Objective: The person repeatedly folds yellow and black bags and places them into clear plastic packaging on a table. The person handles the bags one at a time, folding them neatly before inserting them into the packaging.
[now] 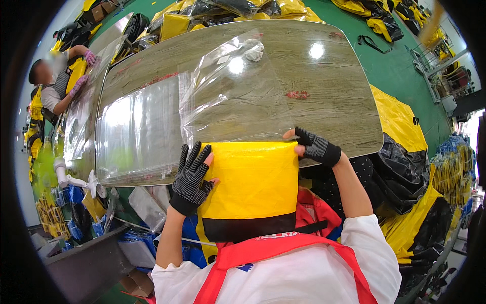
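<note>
The sheet [250, 180] is bright yellow, banded black; the gloves [190, 177] are black, flecked with pale dots. I see a red apron [286, 251], white shirt [304, 276], grey-brown wood-grained surface [329, 121] blotched red, and green floor [387, 68].

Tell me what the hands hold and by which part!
A yellow-and-black piece: the right hand holds its top right corner. The left hand touches its upper left edge; whether it grips, I can't tell.

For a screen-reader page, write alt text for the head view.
Gloved left hand and right hand hold a yellow-and-black piece from opposite sides, at a wood-patterned table. Clear plastic sheets lie on top; a co-worker is at far left.
</note>
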A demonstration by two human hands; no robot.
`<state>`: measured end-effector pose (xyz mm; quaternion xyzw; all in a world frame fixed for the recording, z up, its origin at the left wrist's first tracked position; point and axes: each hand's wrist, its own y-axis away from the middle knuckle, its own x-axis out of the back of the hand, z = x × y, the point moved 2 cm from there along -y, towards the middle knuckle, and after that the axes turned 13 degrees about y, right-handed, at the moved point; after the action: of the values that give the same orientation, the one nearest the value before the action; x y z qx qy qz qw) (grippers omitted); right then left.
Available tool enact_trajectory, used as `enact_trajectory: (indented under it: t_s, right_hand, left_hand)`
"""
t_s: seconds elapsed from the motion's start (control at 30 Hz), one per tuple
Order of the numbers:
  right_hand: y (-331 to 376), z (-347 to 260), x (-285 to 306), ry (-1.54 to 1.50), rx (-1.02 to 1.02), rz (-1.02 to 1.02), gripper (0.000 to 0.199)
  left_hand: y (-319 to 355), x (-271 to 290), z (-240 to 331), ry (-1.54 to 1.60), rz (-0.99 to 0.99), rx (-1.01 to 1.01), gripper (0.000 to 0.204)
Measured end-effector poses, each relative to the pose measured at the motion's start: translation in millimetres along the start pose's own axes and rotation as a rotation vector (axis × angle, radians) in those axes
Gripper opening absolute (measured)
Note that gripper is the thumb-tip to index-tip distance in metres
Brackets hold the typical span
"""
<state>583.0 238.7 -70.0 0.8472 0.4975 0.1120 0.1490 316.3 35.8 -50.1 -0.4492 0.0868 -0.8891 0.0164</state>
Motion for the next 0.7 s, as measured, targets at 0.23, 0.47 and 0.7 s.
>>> enact_trajectory:
  t_s: [0.23,0.47,0.7]
  right_hand:
    - [12,48,-37,0.286,0.092,0.552,0.022]
    - [31,42,-57,0.501,0.259,1.103,0.021]
    - [21,37,-32,-0.067,0.148,0.688,0.017]
  left_hand:
    - [27,-35,-34,1.009,0.476,0.407,0.075]
    - [18,-36,-36,1.67,0.198,0.682,0.068]
    - [17,-43,-31,1.572,0.326,0.775,0.051]
